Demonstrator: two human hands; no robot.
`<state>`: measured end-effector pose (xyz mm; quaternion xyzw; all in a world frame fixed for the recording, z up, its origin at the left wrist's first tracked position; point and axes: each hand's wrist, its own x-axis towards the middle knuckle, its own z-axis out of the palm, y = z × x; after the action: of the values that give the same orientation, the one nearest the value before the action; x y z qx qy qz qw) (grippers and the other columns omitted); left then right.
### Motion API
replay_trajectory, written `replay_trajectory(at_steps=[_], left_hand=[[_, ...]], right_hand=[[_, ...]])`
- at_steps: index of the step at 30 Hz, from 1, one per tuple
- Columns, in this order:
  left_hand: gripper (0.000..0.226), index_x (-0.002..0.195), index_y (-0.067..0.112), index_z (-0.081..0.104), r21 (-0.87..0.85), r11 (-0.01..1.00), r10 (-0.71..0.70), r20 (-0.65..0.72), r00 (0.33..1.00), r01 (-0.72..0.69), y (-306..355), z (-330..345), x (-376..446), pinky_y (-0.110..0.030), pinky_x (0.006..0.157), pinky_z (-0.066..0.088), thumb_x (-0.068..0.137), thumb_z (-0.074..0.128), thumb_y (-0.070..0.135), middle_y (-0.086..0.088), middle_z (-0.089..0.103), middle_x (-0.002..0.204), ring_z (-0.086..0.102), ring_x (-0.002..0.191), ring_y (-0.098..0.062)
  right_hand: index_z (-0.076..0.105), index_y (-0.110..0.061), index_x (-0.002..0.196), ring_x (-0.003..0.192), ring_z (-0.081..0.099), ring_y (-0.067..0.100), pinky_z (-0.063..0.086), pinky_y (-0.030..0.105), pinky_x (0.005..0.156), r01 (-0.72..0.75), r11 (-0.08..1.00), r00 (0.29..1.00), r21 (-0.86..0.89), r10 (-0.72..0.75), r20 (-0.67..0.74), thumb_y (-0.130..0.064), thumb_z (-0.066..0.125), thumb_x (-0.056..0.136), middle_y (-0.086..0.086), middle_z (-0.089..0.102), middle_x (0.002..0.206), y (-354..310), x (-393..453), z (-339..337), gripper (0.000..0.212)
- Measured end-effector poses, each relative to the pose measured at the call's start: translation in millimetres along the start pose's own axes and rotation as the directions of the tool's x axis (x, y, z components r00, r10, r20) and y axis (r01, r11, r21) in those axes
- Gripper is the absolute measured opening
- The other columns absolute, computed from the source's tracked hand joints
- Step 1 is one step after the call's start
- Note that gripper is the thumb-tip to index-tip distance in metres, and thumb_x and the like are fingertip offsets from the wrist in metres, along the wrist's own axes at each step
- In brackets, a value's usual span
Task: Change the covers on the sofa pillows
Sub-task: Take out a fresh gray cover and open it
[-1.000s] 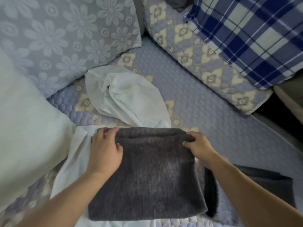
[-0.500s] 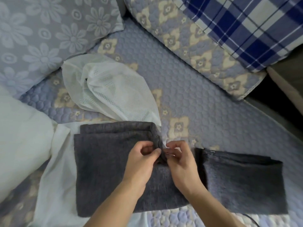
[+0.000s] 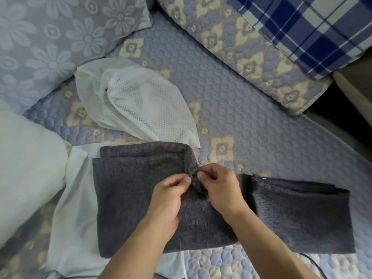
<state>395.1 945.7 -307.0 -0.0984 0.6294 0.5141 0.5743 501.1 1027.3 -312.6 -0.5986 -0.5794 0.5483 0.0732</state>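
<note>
While both hands [image 3: 193, 190] pinch grey cover [image 3: 136, 198] edge — mesh bag [image 3: 141, 105] behind, touching.

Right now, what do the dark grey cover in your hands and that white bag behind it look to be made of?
The dark grey cover looks like a coarse woven fabric, matte and slightly fuzzy, perhaps linen-like or chenille; flecked threads show. The white bag looks like thin synthetic mesh: rows of small holes and some see-through patches, limp folds.
</note>
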Motion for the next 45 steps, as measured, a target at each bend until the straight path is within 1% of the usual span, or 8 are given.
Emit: replay_trajectory(at_steps=[5,13,20,26,32,38,42,45], left_hand=[[0.013,0.094,0.011,0.076,-0.183,0.982,-0.031,0.126,0.992,0.054,-3,-6,-2,-0.029,0.088,0.051,0.093,0.063,0.009,-0.012,0.075,0.099,0.071,0.091,-0.017],[0.013,0.083,0.014,0.073,0.31,0.936,0.18,-0.01,0.984,-0.168,1,-10,2,-0.018,0.088,0.043,0.095,0.067,0.013,0.007,0.064,0.116,0.062,0.106,-0.004],[0.016,0.088,0.022,0.062,0.762,0.379,0.741,0.09,0.666,-0.525,-4,-7,-10,-0.017,0.085,0.042,0.086,0.074,0.011,0.008,0.048,0.104,0.052,0.097,-0.012],[0.011,0.098,0.018,0.071,0.728,0.316,0.755,0.195,0.626,-0.608,-7,-9,-13,-0.021,0.07,0.052,0.092,0.071,0.009,0.011,0.066,0.088,0.064,0.079,-0.006],[0.002,0.092,0.027,0.071,0.671,0.574,0.605,0.039,0.795,-0.469,4,-11,-21,-0.015,0.068,0.052,0.094,0.07,0.027,0.015,0.07,0.081,0.066,0.08,0.0],[0.009,0.08,0.026,0.075,0.454,0.854,0.338,-0.113,0.934,-0.254,15,-49,-22,-0.028,0.073,0.05,0.089,0.076,0.026,0.008,0.072,0.075,0.065,0.072,-0.006],[0.014,0.08,0.03,0.076,0.37,0.908,0.273,-0.161,0.948,-0.199,10,-59,-33,-0.033,0.081,0.053,0.09,0.075,0.02,0.003,0.073,0.075,0.067,0.075,-0.008],[0.012,0.079,0.023,0.075,0.375,0.907,0.267,-0.168,0.949,-0.189,8,-61,-38,-0.021,0.073,0.048,0.09,0.074,0.021,0.008,0.071,0.074,0.063,0.071,-0.001]], right_hand=[[0.075,-0.018,0.086,0.074,0.064,0.013,0.054,0.037,0.075,-0.045,0.998,0.996,-0.042,0.048,0.07,-0.02,0.065,0.095,0.002,0.073,0.079,-11,-5,4,0.014],[0.064,-0.007,0.087,0.075,0.053,0.015,0.045,0.03,0.08,-0.48,0.715,0.845,0.508,0.222,0.487,-0.001,0.062,0.093,0.005,0.058,0.079,-7,-8,-19,0.009],[0.062,-0.006,0.097,0.08,0.06,0.019,0.051,0.034,0.078,-0.55,0.612,0.823,0.568,0.283,0.493,-0.017,0.057,0.098,0.008,0.064,0.084,-16,-7,-3,0.012],[0.063,0.003,0.119,0.093,0.068,0.028,0.054,0.043,0.096,-0.612,0.392,0.791,0.687,0.324,0.52,-0.02,0.059,0.097,0.017,0.068,0.103,-20,-12,6,0.032],[0.065,0.006,0.111,0.103,0.067,0.029,0.053,0.04,0.101,-0.512,0.439,0.859,0.738,0.248,0.448,-0.014,0.065,0.092,0.019,0.067,0.108,-18,-17,14,0.027],[0.076,-0.026,0.107,0.111,0.06,0.005,0.045,0.025,0.101,0.002,0.996,0.949,0.089,-0.03,0.313,-0.008,0.057,0.097,-0.003,0.065,0.121,-8,-22,18,0.028],[0.052,-0.029,0.14,0.12,0.043,0.008,0.035,0.026,0.107,0.368,0.857,0.917,-0.361,-0.27,0.293,-0.025,0.067,0.092,-0.012,0.051,0.133,0,-2,31,0.05],[0.07,-0.018,0.102,0.1,0.051,0.022,0.045,0.041,0.094,0.478,0.768,0.874,-0.426,-0.368,0.317,-0.019,0.069,0.089,-0.003,0.063,0.1,3,11,46,0.013]])
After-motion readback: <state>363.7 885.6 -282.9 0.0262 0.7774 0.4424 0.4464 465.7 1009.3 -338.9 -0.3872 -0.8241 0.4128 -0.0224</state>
